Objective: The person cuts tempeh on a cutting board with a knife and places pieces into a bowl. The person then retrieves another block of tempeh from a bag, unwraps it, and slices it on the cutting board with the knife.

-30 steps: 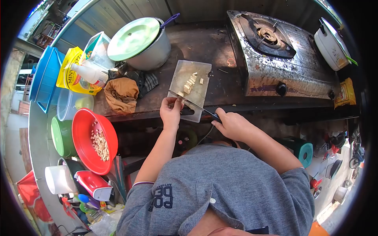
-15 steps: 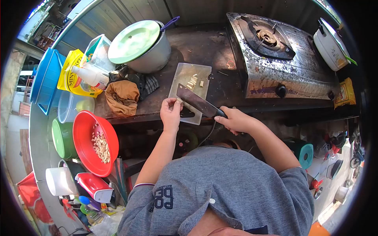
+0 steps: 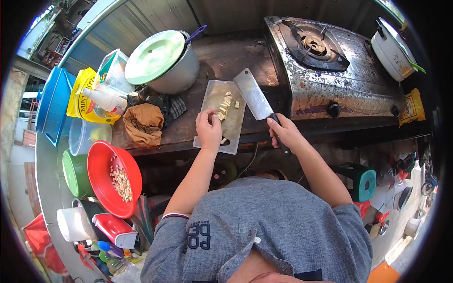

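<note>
My right hand [image 3: 287, 132] grips the black handle of a cleaver [image 3: 253, 95]. Its broad blade is raised to the right of the cutting board, pointing up and left. On the translucent cutting board [image 3: 234, 123] lies a row of pale chopped food pieces [image 3: 225, 104], with one small cube apart to the right. My left hand [image 3: 208, 130] is at the board's left side, fingers curled together against the near end of the row. A small pale piece lies by the board's handle hole.
A red basin [image 3: 97, 181] with many pale pieces stands at lower left. Beyond the board are a lidded pot [image 3: 175, 75] and a crumpled brown cloth [image 3: 143, 125]. A gas stove [image 3: 302, 92] occupies the right, with a white pot [image 3: 391, 54] beside it.
The cleaver has lifted off the board and swung right, its blade turned to show its bright face. My left hand has shifted slightly right and down, to the row of pieces.
</note>
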The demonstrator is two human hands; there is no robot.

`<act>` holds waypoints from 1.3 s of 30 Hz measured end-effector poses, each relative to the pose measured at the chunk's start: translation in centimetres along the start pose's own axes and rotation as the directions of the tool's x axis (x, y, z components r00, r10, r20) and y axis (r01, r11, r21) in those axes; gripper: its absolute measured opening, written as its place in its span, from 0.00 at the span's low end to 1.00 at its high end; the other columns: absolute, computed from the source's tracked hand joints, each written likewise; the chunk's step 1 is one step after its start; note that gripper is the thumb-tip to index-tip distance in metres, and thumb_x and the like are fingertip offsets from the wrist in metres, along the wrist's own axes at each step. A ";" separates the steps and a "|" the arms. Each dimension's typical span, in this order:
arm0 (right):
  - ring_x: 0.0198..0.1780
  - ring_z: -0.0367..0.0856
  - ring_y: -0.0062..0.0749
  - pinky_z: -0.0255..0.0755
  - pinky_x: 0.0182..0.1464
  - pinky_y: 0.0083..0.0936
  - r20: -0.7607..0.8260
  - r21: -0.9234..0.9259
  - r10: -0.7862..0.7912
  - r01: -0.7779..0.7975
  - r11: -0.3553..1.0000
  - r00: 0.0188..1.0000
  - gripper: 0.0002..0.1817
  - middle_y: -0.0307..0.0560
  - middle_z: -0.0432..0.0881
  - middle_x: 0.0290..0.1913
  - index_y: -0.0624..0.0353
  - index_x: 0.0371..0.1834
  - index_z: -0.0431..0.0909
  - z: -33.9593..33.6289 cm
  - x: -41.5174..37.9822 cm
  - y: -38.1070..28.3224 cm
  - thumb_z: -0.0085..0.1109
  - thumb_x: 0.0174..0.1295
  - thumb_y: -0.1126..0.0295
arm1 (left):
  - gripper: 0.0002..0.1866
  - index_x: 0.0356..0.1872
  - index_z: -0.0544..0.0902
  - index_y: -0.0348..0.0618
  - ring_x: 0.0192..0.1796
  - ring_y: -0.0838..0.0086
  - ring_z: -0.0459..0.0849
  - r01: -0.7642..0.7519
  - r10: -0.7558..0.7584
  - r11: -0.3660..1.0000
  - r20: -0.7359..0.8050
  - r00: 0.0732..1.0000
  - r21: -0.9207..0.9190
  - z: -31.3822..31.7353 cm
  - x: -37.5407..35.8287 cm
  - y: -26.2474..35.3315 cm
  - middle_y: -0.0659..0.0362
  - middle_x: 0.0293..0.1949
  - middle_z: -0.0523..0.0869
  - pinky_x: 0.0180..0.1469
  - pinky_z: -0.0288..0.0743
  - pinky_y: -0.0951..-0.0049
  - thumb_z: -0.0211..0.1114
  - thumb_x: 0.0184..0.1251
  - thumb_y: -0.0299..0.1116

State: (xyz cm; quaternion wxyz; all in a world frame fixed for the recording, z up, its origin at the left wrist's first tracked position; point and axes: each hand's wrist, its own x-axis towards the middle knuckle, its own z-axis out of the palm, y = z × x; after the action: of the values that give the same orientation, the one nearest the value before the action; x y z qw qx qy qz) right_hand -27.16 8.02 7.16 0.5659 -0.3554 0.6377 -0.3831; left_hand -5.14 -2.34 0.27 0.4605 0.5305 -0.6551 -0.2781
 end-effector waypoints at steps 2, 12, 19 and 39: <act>0.19 0.72 0.20 0.71 0.21 0.22 0.003 0.037 0.068 -0.068 0.997 0.998 0.15 0.37 0.72 0.25 0.58 0.41 0.70 0.2 0.7 0.1 0.49 0.71 0.56 | 0.11 0.42 0.80 0.37 0.44 0.65 0.80 0.032 -0.032 0.999 0.017 0.999 -0.030 0.3 0.1 0.3 0.54 0.37 0.79 0.47 0.74 0.68 0.55 0.59 0.20; 0.18 0.72 0.20 0.71 0.20 0.22 0.077 0.036 0.123 -0.126 0.991 0.989 0.16 0.38 0.72 0.26 0.59 0.41 0.69 0.3 1.2 0.8 0.49 0.71 0.56 | 0.20 0.51 0.76 0.38 0.55 0.56 0.78 -0.160 0.159 0.985 -0.015 0.987 -0.062 -3.5 0.5 0.5 0.50 0.52 0.76 0.62 0.68 0.62 0.58 0.53 0.19; 0.19 0.72 0.19 0.71 0.21 0.22 0.086 0.045 0.129 -0.133 0.990 0.988 0.16 0.38 0.72 0.26 0.58 0.43 0.69 0.4 1.3 0.7 0.49 0.71 0.55 | 0.11 0.29 0.82 0.43 0.40 0.59 0.80 -0.288 0.074 0.884 0.497 0.865 0.369 -6.8 -1.7 3.1 0.56 0.31 0.79 0.43 0.73 0.62 0.72 0.45 0.35; 0.17 0.74 0.22 0.70 0.18 0.23 0.020 0.019 0.072 -0.072 0.997 0.997 0.15 0.41 0.73 0.25 0.61 0.46 0.67 0.9 0.6 0.5 0.50 0.71 0.59 | 0.12 0.42 0.79 0.39 0.52 0.57 0.77 -0.189 0.156 0.973 0.223 0.962 0.132 -2.1 2.1 1.3 0.48 0.50 0.76 0.55 0.72 0.61 0.64 0.56 0.29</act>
State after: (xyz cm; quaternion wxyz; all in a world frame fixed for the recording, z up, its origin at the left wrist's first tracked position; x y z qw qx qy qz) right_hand -26.37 7.62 6.41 0.5889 -0.3304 0.6408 -0.3652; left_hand -3.82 -3.71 2.88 0.3692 0.4721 -0.7634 -0.2410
